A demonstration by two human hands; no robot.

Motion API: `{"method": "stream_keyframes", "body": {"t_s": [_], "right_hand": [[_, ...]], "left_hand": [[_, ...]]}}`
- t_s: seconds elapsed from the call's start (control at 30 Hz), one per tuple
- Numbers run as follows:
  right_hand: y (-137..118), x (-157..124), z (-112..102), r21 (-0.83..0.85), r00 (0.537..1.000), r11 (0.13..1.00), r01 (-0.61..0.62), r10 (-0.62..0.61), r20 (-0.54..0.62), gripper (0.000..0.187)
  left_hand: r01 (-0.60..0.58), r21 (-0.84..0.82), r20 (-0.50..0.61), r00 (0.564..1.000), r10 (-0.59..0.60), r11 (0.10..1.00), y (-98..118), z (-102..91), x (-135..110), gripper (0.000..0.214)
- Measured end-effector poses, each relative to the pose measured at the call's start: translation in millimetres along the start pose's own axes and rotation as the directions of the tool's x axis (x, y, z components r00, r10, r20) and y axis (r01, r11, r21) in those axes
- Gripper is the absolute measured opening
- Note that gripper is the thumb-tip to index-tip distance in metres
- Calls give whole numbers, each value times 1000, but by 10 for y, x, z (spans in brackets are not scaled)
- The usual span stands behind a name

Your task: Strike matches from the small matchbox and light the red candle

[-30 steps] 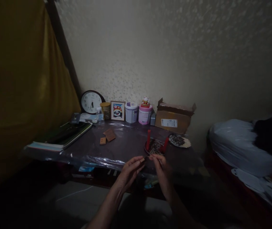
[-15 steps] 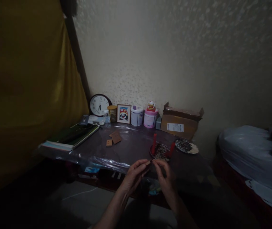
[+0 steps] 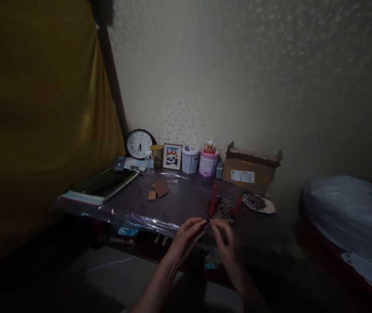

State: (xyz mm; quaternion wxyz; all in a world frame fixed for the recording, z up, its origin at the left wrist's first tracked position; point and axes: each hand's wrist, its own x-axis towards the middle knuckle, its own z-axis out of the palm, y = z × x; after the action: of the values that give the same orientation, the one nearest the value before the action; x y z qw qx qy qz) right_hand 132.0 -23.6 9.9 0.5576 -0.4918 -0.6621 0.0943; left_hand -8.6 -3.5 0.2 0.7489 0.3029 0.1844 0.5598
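My left hand pinches a small brown box, which looks like a matchbox, at its fingertips. My right hand is closed in a pinch right against the box's end; what it holds is too small to make out. Both hands hover over the near edge of a dark table covered in clear plastic. Just beyond them a round dish holds two red candles, one upright and one leaning.
Small brown boxes lie mid-table. Along the wall stand a clock, a framed picture, two tins and a cardboard box. Books lie left; a second dish sits right. A yellow curtain hangs left.
The view has shifted to the left, so the table sits further right in the picture. My hands stay together at the small box.
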Motion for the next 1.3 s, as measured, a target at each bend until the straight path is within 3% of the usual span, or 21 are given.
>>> {"method": "stream_keyframes", "body": {"t_s": [0.87,1.3], "right_hand": [[-3,11,-3,-16,998,998,57,-57,5,12],[9,53,-6,-2,999,1000,-30,30,12,16]], "left_hand": [[25,-16,-5,1000,-25,1000,-1,6,0,20],[2,-3,-22,1000,-2,1000,-16,-22,35,20]]}}
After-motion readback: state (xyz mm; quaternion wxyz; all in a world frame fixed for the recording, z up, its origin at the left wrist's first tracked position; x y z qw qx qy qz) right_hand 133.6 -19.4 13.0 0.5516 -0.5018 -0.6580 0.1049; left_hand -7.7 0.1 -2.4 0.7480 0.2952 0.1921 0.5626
